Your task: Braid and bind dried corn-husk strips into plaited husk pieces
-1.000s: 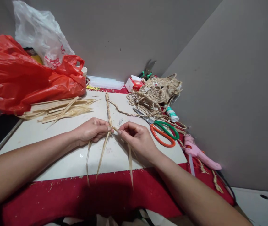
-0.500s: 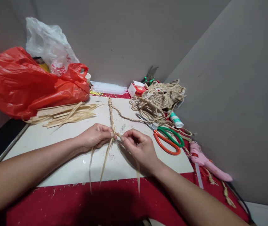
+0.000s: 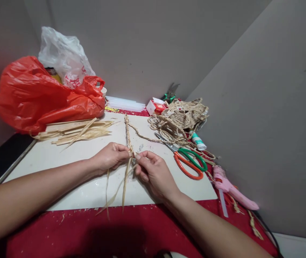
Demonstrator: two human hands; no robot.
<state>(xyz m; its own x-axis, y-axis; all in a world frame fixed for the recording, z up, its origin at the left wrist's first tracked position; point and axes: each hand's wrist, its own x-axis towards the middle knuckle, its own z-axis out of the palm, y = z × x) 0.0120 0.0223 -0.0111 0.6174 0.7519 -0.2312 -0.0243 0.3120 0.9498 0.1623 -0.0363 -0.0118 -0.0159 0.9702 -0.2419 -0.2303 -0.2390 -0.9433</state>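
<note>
A thin braid of dry, straw-coloured fibre [image 3: 127, 134] runs down the middle of the white board, and a finished cord joins it near its top. At its lower end my left hand [image 3: 113, 156] is closed, thumb and forefinger pinching the braid. Close beside it on the right, the fingertips of my right hand [image 3: 153, 170] pinch at the same spot, on a fibre strand. Several loose strands [image 3: 125, 184] hang from there toward the board's front edge. The exact crossing of the strands is partly hidden by my fingers.
Flat dry fibre strips [image 3: 81, 132] lie left, before a red plastic bag [image 3: 47, 100]. To the right are scissors [image 3: 189, 163], a heap of braided cord [image 3: 182, 116], a white-and-green tube [image 3: 198, 141] and a pink glue gun [image 3: 230, 188]. A red cloth [image 3: 74, 233] lies under the white board [image 3: 74, 193].
The right hand has turned and drawn in closer to the left. A loose strand that hung below the right hand now slants down to the left across the others. The view has shifted slightly.
</note>
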